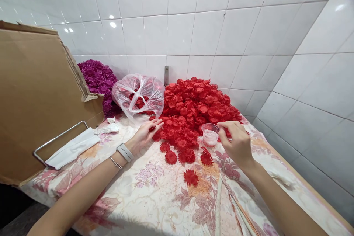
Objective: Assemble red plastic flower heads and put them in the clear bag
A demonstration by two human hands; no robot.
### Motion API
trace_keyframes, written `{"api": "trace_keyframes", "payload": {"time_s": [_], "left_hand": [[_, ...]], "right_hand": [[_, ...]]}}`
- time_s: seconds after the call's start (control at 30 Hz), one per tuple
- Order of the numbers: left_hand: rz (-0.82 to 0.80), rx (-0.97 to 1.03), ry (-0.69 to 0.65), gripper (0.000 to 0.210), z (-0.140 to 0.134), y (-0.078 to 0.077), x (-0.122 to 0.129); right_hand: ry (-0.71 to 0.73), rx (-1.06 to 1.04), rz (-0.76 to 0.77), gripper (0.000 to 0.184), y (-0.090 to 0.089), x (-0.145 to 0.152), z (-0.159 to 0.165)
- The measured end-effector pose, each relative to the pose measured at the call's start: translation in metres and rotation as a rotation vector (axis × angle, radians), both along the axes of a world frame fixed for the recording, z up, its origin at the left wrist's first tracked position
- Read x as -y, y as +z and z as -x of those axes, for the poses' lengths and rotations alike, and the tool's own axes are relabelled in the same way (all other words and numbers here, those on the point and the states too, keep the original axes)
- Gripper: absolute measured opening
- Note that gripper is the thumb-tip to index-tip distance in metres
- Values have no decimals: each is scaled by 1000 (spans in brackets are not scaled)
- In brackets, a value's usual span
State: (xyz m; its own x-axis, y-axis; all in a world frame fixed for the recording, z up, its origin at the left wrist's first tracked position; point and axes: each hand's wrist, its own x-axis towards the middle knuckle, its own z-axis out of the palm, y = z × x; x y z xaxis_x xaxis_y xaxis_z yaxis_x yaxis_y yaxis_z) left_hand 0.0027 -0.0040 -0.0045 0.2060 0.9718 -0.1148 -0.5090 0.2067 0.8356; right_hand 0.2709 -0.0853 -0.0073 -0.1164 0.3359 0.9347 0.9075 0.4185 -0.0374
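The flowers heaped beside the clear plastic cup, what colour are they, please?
The flowers are red, shown in the head view.

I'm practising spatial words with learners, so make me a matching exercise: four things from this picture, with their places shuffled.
Things:
1. Translucent plastic bag
2. Small clear plastic cup
3. Watch with a pale grey band
4. Large brown cardboard box

Places:
A. Around the left wrist
B. At the picture's left edge
C. Beside the right hand
D. Between the purple flower heap and the red flower heap

Pairs: 1-D, 2-C, 3-A, 4-B
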Motion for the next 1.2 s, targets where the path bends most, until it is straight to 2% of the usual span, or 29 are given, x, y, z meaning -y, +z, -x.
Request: {"api": "trace_keyframes", "payload": {"time_s": [0.07, 0.23, 0.47, 0.57, 0.67, 0.77, 0.87, 1.0, 1.2], "left_hand": [[7, 0, 14, 25, 1, 0, -1], [15, -41, -28, 20, 5, -2, -4], [7, -85, -141, 48, 6, 1, 7], [50, -64, -217, 49, 4, 9, 14], [103, -40, -289, 38, 2, 17, 20], [131, -21, -301, 19, -2, 22, 27], [146, -11, -279, 14, -8, 22, 33], [163, 5, -237, 17, -16, 14, 37], [158, 14, -245, 21, -26, -3, 43]], "right_hand": [[1, -6, 4, 15, 0, 0, 0], [3, -31, 39, 15, 0, 0, 0], [-43, -83, 187, 18, -1, 1, 1], [-79, -81, 369, 21, 11, -2, 1], [-96, -36, 647, 24, 31, -15, -1], [-87, 36, 935, 25, 50, -34, -1], [-88, 83, 1140, 24, 63, -50, 4], [-113, 110, 1281, 23, 69, -56, 13], [-87, 60, 1410, 20, 61, -54, 16]]}}
